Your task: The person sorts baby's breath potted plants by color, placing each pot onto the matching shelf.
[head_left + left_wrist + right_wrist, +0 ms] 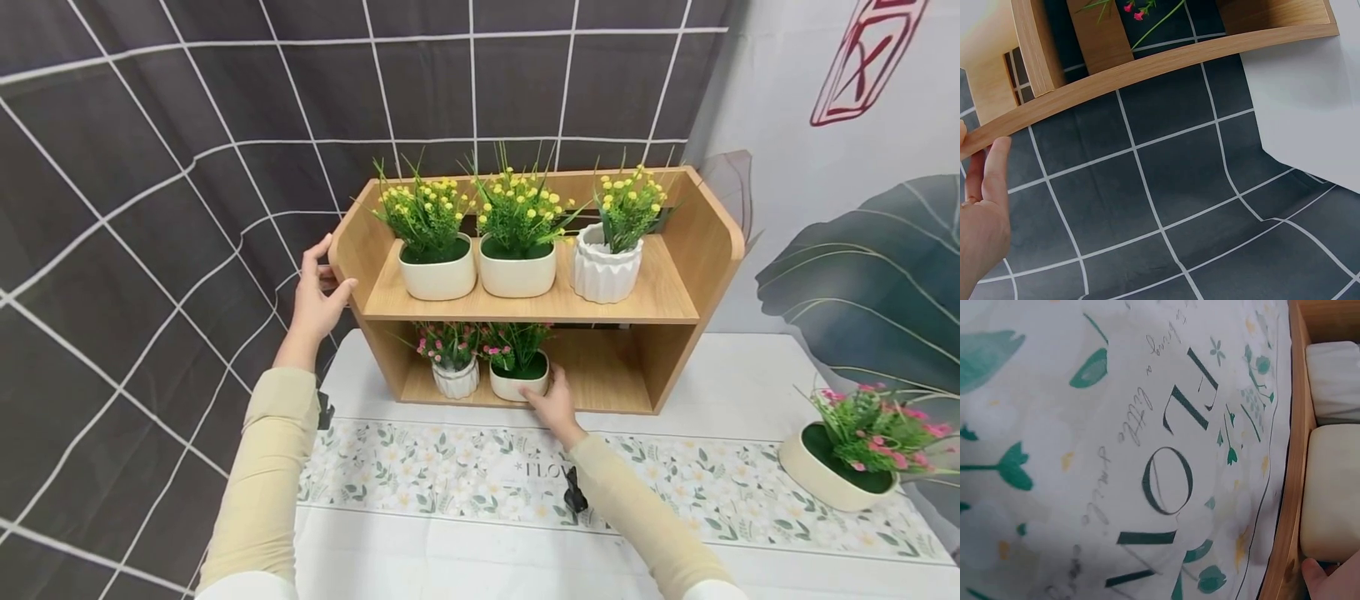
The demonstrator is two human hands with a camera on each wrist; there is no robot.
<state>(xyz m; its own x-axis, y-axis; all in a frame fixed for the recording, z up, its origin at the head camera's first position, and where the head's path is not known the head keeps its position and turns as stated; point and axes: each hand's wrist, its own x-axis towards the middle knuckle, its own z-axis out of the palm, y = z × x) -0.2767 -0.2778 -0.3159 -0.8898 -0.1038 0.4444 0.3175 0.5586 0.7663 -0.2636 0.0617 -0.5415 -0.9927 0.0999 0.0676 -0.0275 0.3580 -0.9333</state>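
A two-tier wooden shelf (525,315) stands against the dark wall. My left hand (318,292) grips its left side panel near the front edge; the left wrist view shows fingers (997,165) against the panel's outer face. On the lower tier, my right hand (557,407) holds the right end of a cream oval flower pot (517,387) with pink flowers, thumb at the front. Just left of it stands a white ribbed pot (456,382), also with pink flowers. In the right wrist view, the cream pot (1332,494) sits behind the shelf's front edge, mostly hiding the hand.
Upstairs stand two cream oval pots (438,279) (517,275) and a white ribbed pot (606,275), all with yellow flowers. Another cream pot (832,479) with pink flowers stands at the table's right. A floral runner (427,467) crosses the white table in front of the shelf.
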